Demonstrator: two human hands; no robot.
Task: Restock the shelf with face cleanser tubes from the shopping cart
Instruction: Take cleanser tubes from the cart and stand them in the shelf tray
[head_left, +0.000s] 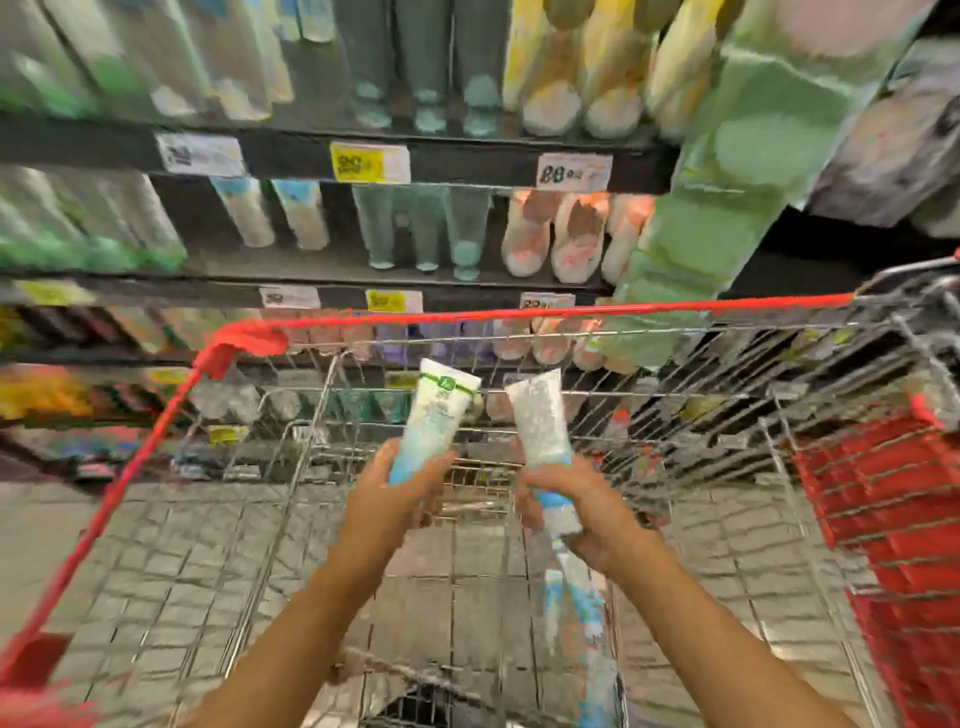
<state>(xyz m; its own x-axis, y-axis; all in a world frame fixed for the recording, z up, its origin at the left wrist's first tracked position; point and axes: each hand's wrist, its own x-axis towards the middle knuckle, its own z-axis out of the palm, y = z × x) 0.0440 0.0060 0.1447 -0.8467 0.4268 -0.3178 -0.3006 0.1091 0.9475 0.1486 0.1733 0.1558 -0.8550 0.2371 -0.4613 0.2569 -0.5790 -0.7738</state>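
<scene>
Two hands are raised over a silver wire shopping cart with a red plastic rim (571, 312), each holding one face cleanser tube. The left hand (400, 493) has its grip clamped on the lower end of a white-and-blue plastic tube with a green band near its top (436, 421), fingers curled round it. The tube stands nearly upright, leaning slightly right. The right hand (587, 512) has its grip wrapped round the blue cap end of a white speckled plastic tube (543, 421), which leans slightly left. The two tubes are side by side and apart.

Below the right hand, inside the cart, lie more blue-and-white tubes (582, 613), too blurred to count. Beyond the cart stand dark store shelves (291, 156) stocked with rows of upright tubes, with white and yellow price tags (369, 162) on their front edges. A grey tiled floor (182, 561) shows through the wire.
</scene>
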